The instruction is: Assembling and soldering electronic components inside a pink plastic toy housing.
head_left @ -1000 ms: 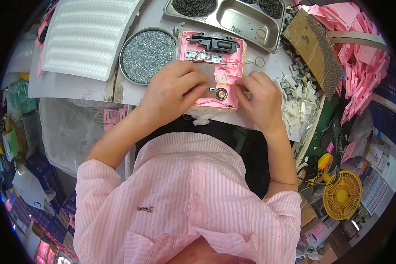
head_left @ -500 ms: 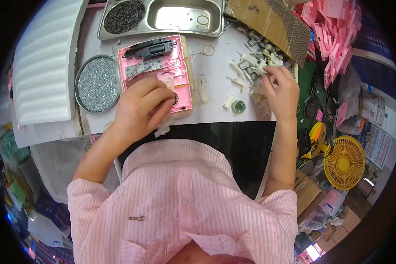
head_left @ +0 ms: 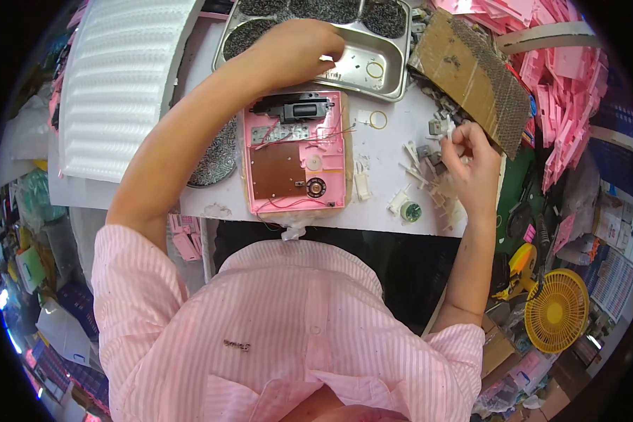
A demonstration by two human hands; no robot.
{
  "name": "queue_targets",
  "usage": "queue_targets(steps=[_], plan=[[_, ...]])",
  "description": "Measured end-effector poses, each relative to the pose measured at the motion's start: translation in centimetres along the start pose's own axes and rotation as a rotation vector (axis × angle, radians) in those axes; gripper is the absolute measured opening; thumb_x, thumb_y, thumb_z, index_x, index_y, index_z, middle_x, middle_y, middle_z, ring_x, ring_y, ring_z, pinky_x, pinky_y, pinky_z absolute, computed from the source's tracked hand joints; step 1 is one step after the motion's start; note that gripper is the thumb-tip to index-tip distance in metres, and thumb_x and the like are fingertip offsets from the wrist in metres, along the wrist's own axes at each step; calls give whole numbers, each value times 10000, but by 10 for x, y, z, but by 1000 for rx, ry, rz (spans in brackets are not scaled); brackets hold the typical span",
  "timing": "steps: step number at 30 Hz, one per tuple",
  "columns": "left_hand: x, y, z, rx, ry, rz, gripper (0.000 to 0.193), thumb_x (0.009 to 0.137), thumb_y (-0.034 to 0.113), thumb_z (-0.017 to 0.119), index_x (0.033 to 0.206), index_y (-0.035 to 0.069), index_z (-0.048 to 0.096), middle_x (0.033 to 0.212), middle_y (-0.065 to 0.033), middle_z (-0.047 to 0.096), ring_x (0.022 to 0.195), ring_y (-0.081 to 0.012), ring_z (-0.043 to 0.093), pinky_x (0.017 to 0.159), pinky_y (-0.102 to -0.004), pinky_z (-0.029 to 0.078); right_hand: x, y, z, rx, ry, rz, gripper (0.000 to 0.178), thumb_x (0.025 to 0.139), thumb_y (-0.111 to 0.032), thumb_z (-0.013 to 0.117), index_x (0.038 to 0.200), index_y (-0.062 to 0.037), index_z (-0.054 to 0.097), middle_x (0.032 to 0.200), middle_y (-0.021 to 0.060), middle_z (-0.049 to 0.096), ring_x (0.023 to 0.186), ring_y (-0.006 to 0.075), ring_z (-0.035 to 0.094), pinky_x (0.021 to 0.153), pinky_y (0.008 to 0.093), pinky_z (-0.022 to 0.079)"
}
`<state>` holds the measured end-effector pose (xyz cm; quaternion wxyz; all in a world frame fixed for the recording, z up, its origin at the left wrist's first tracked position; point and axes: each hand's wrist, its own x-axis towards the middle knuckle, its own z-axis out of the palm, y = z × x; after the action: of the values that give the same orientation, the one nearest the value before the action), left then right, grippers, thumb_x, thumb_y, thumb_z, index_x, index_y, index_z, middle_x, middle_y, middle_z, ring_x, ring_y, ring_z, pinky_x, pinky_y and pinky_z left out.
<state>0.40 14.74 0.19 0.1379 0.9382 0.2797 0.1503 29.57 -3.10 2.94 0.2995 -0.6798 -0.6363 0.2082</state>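
My left hand [head_left: 299,53] is over the metal tray [head_left: 405,74], its fingers bent together above the shallow compartment; whatever is at the fingertips is hidden. Below it lies an open pink plastic housing [head_left: 336,156] with a black module [head_left: 304,110], a brown panel [head_left: 278,171], thin red wires and a round dark part [head_left: 316,187] near its lower right corner. At the right, my right hand [head_left: 476,165] pinches a small white plastic part [head_left: 439,126] beside a pile of similar pieces [head_left: 422,167].
A round dish of small metal pieces [head_left: 214,158] is partly behind my left forearm. White foam sheet [head_left: 119,91] stands at the left. Cardboard [head_left: 467,74] leans over the parts pile, with pink plastic pieces [head_left: 569,105] beyond. A green-topped round container [head_left: 410,211] sits near the table edge.
My left hand has left the housing's lower right corner and reached up to the tray, uncovering the brown panel. My right hand stays by the white parts. The whole view has shifted.
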Motion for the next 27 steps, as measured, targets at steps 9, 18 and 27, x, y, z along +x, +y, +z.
queue_targets(steps=[9,18,27], plan=[[12,-11,2,-21,-40,-137,159,832,141,669,954,43,697,912,-161,715,882,-348,690,776,-458,539,-29,-12,5,335,-1,32,163,854,-73,727,986,-6,657,903,20,642,720,85,548,647,233,461],[-9,34,-17,-486,257,-147,194,913,146,691,1060,21,701,838,-25,688,704,-75,604,642,-246,508,80,-58,65,81,-92,-234,232,874,-250,729,902,-25,676,692,65,611,639,100,577,581,268,452],[-78,75,-32,-1553,-27,-542,244,1033,184,527,1148,-4,630,792,49,490,688,-35,414,578,-197,348,14,-84,52,541,-74,-510,228,769,-8,770,985,-22,698,890,74,692,719,131,636,597,243,519]])
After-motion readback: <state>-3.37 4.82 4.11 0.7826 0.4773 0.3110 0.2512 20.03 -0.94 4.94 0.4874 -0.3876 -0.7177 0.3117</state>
